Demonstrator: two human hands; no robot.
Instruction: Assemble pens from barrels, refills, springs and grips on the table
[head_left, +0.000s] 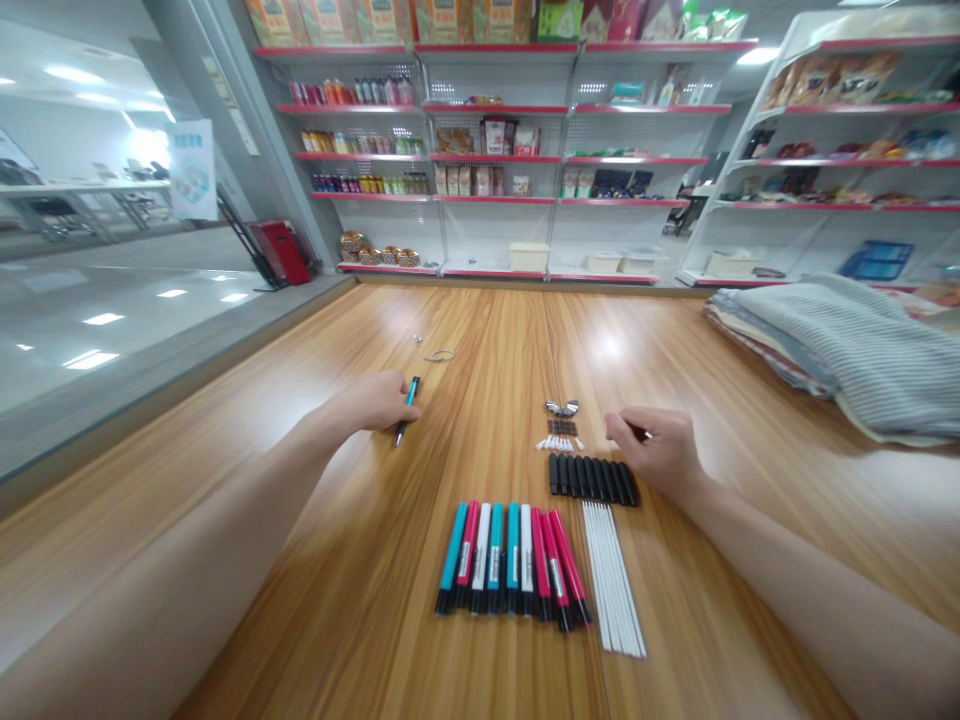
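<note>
My left hand (pixel 381 402) has its fingers closed on a blue and black pen (pixel 409 403), its metal tip pointing down toward me. My right hand (pixel 658 440) is curled above the table at the right; whatever its fingers hold, if anything, is hidden. Near it lies a row of black grip barrels (pixel 592 479). Beyond them are small white parts (pixel 556 443), small springs (pixel 562 427) and silver metal tips (pixel 562 408). Closer to me are several blue, pink and white pen barrels (pixel 513 560) and a row of white refills (pixel 613 578).
A wood-grain table (pixel 330 590) spreads under everything. A bent wire ring (pixel 440 355) and a small shiny piece (pixel 418 338) lie farther back. Folded cloths (pixel 847 350) are stacked at the right. Stocked shelves (pixel 495 155) stand behind the table's far edge.
</note>
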